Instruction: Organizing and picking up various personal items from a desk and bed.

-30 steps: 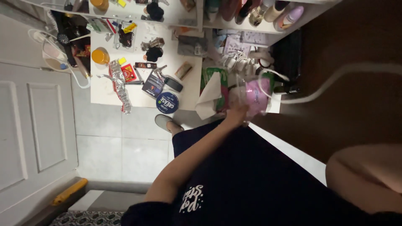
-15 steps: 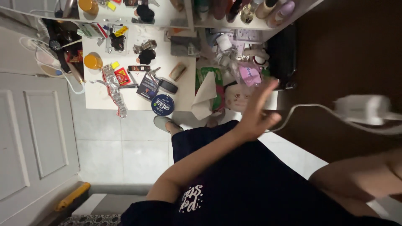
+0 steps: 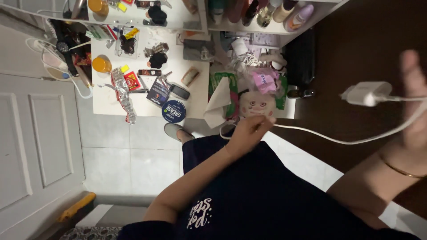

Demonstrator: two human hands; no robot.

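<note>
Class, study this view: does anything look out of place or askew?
Yes. The white table is crowded with jumbled items, and a white charger cable stretches loosely in mid-air between the left hand and right hand.

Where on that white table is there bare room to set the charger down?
Bare: the white table front-left corner, bordered by the foil strip and orange-lidded jar. Crowded: from the round blue tin rightward to the pink packet.

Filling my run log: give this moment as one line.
left hand: pinches white cable | right hand: holds cable by white charger | cluttered white table below
</note>
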